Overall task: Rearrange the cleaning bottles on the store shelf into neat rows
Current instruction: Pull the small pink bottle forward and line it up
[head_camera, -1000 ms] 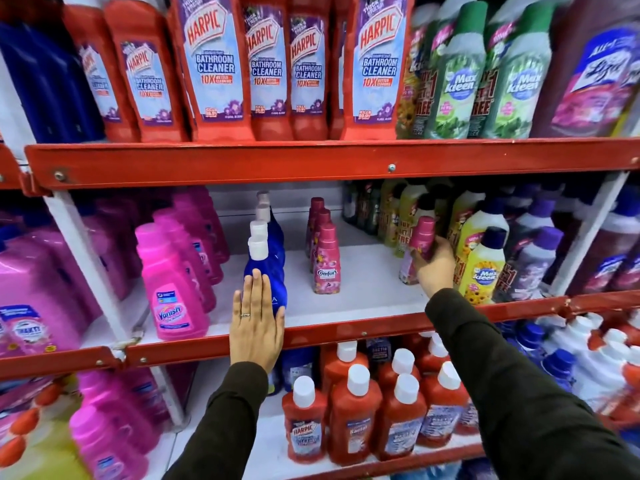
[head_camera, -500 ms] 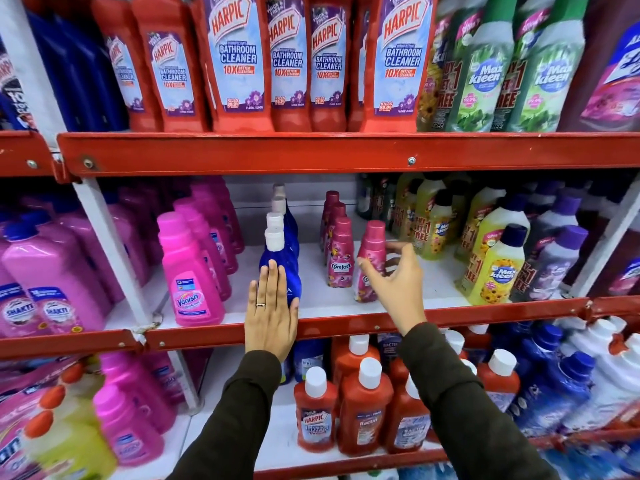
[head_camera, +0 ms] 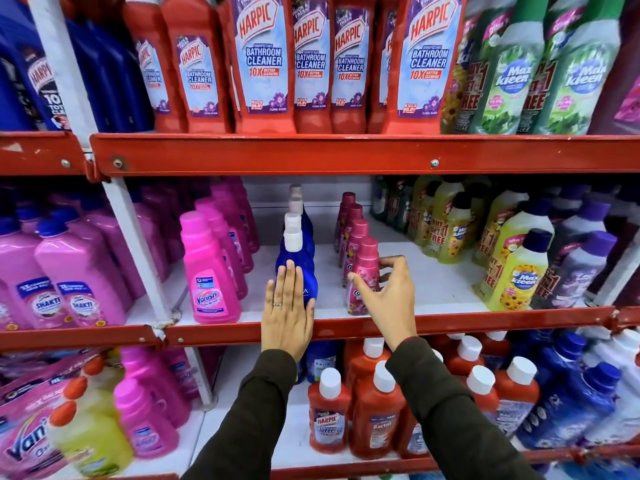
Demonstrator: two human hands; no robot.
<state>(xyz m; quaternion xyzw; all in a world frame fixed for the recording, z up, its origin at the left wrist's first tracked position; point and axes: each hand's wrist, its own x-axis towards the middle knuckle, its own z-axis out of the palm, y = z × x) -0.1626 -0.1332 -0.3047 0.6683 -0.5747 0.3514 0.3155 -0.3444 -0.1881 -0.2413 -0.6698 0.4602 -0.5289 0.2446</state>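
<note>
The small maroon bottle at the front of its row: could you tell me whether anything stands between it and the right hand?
Nothing visible does. The right hand is already at the small maroon bottle, fingers curled around its side. The blue spray bottle stands apart on the other side, under the left hand.

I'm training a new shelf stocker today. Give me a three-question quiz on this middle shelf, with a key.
1. True or false: the left hand lies flat against the front blue bottle.
2. How many maroon bottles stand in the row by the right hand?
3. The right hand's fingers sit around the front maroon bottle: A) closed in a tight grip, B) loosely open, C) far away from it.

Key: 1 true; 2 four; 3 B.
</note>
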